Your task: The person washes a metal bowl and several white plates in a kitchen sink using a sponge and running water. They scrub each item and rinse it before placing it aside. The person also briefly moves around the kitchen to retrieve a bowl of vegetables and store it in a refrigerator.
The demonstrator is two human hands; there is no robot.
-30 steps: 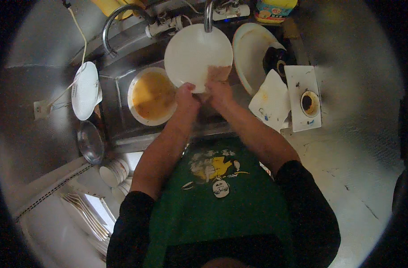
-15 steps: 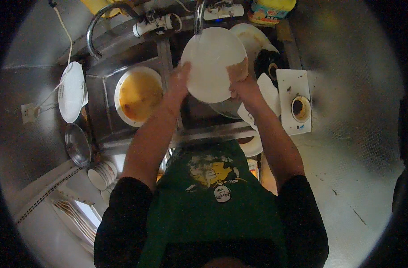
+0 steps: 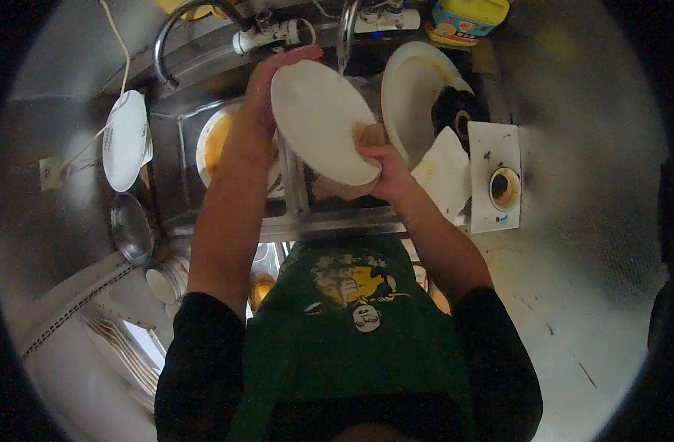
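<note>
Over the right sink basin I hold a white plate (image 3: 318, 121) tilted between both hands. My left hand (image 3: 278, 70) is wrapped round its far left edge, fingers partly hidden behind it. My right hand (image 3: 387, 168) is closed at the plate's right edge, on a tan scrubbing pad (image 3: 369, 135) that presses against the plate's face. Just beyond the plate a metal faucet (image 3: 348, 33) comes down, with what looks like a thin stream of water at its mouth.
Orange liquid fills a white bowl (image 3: 204, 173) in the left basin. On the right are a large white dish (image 3: 407, 92), a black round object (image 3: 449, 103), a white piece (image 3: 444, 173) and a rectangular plate (image 3: 484, 202) bearing a small stained cup (image 3: 505, 189). White plates (image 3: 124, 144) lean left.
The plate has turned from nearly face-on to a steep tilt and come slightly nearer me. My left hand has moved up to its far edge. My right hand is lower, still with the pad.
</note>
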